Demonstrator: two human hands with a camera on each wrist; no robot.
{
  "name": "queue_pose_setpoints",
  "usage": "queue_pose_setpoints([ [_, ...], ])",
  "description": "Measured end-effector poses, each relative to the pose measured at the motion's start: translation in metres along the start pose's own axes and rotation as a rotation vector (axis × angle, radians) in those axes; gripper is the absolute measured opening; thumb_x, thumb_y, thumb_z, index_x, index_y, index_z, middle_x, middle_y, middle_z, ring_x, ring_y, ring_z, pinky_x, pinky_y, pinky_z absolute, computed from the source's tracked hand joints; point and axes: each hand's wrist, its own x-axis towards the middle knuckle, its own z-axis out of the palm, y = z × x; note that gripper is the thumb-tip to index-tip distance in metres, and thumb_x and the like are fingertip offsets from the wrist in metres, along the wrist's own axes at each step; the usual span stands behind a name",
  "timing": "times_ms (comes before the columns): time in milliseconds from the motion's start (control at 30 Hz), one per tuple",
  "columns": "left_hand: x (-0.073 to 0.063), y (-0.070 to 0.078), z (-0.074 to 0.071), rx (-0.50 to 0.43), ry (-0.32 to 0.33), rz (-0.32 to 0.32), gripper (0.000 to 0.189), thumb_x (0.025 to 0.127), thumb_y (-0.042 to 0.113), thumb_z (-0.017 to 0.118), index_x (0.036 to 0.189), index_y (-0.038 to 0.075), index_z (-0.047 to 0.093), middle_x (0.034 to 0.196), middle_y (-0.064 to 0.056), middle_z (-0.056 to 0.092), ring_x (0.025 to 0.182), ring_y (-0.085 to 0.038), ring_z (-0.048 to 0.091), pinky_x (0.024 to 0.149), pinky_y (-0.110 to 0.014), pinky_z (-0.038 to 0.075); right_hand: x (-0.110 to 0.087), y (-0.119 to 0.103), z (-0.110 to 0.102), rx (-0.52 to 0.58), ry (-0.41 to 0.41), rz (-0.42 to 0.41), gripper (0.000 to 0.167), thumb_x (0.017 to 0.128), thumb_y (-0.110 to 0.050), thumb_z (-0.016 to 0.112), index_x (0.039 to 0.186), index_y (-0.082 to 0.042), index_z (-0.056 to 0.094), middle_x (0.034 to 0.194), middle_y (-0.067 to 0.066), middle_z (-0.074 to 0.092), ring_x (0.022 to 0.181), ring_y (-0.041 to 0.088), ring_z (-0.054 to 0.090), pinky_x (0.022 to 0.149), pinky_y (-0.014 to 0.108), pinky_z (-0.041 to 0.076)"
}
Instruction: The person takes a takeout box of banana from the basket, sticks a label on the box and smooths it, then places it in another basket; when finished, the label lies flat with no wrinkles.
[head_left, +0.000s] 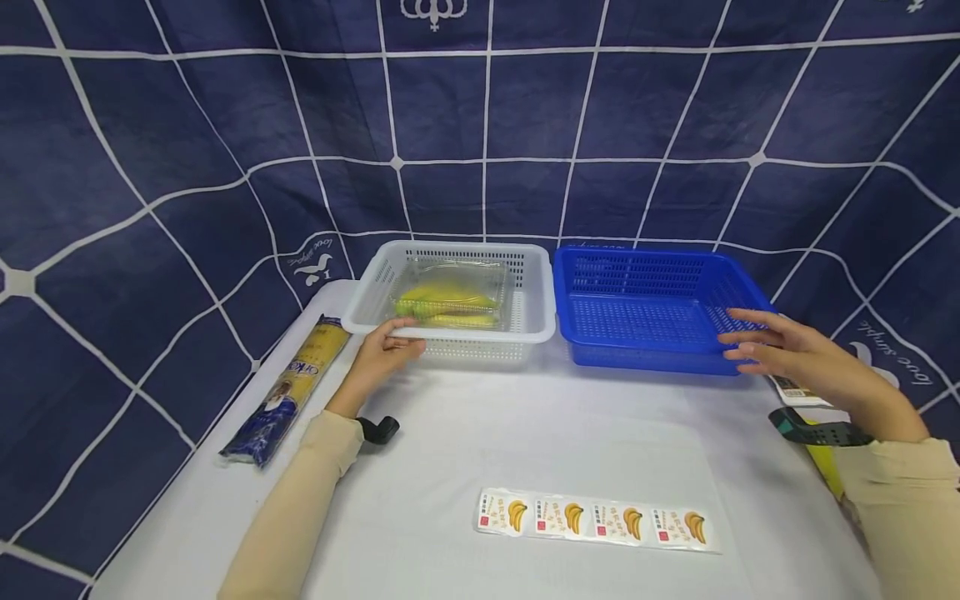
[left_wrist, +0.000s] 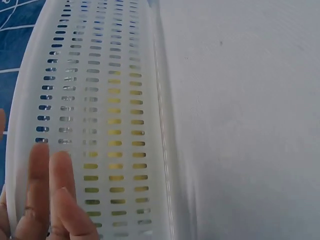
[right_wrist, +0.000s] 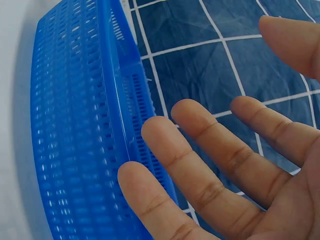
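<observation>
A white plastic basket stands at the back, with a clear plastic box of yellow-green bananas in it. At its front left corner my left hand holds the rim, some fingers above it and others against the outer wall. To the right is a blue basket. My right hand lies by its right front corner, fingers spread with nothing between them. The right wrist view shows these fingers in front of the blue rim; contact I cannot tell.
A blue and yellow pasta packet lies along the table's left edge. A strip of banana stickers is near the front. Beyond my right wrist lie a yellow packet and a white one, both partly hidden. A dark blue curtain hangs behind.
</observation>
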Motion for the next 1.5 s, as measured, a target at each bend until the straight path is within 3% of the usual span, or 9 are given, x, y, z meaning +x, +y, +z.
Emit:
queue_pose_setpoints([
  [200,0.005,0.0,0.006,0.013,0.115,-0.042,0.045,0.104,0.026,0.077,0.139,0.002,0.066,0.11,-0.011,0.08,0.089,-0.006,0.071,0.083,-0.031,0.057,0.02,0.001,0.005,0.141,-0.054,-0.006,0.062,0.11,0.012,0.046,0.148,-0.036,0.05,0.13,-0.014,0.072,0.113,0.006,0.073,0.088,0.023,0.061],
  [400,0.009,0.004,0.007,-0.057,0.133,-0.1,0.044,0.1,0.023,0.081,0.135,-0.002,0.068,0.092,0.003,0.079,0.081,-0.006,0.072,0.082,-0.029,0.057,0.038,-0.006,0.013,0.086,-0.018,0.087,0.047,0.113,0.0,0.051,0.151,-0.028,0.045,0.127,-0.019,0.07,0.112,0.006,0.073,0.089,0.023,0.06],
  [667,0.013,0.006,0.005,-0.086,0.165,-0.166,0.038,0.097,0.022,0.085,0.127,0.001,0.074,0.081,-0.001,0.076,0.077,-0.016,0.07,0.074,-0.027,0.056,0.068,-0.017,0.029,0.113,-0.031,0.105,0.049,0.114,-0.006,0.053,0.16,-0.002,0.036,0.127,-0.018,0.071,0.113,0.005,0.072,0.092,0.024,0.06],
  [900,0.013,0.003,0.006,-0.087,0.181,-0.149,0.036,0.096,0.021,0.085,0.125,0.002,0.074,0.082,0.004,0.076,0.074,-0.015,0.069,0.073,-0.028,0.056,0.093,-0.021,0.047,0.197,-0.027,0.078,0.044,0.112,-0.004,0.056,0.154,-0.006,0.045,0.126,-0.013,0.074,0.112,0.008,0.073,0.093,0.027,0.061],
  [1067,0.013,0.003,0.008,-0.093,0.186,-0.114,0.035,0.096,0.019,0.085,0.123,0.001,0.074,0.081,-0.001,0.077,0.072,-0.017,0.07,0.066,-0.023,0.052,0.109,-0.02,0.059,0.229,-0.012,0.082,0.048,0.112,-0.007,0.059,0.157,-0.001,0.043,0.125,-0.012,0.074,0.112,0.008,0.073,0.095,0.028,0.06],
  [1367,0.013,0.004,0.009,-0.106,0.178,-0.115,0.036,0.097,0.019,0.084,0.125,0.0,0.073,0.081,0.0,0.075,0.074,-0.018,0.07,0.068,-0.025,0.053,0.134,-0.026,0.077,0.203,-0.002,0.086,0.058,0.113,-0.015,0.061,0.161,0.006,0.038,0.124,-0.012,0.071,0.112,0.008,0.072,0.099,0.031,0.06],
  [1500,0.014,0.004,0.01,-0.106,0.179,-0.107,0.036,0.096,0.019,0.084,0.125,0.0,0.073,0.082,-0.006,0.076,0.072,-0.017,0.07,0.066,-0.024,0.052,0.145,-0.028,0.085,0.213,-0.001,0.08,0.058,0.112,-0.013,0.061,0.16,0.008,0.038,0.123,-0.01,0.071,0.111,0.008,0.073,0.099,0.033,0.06],
])
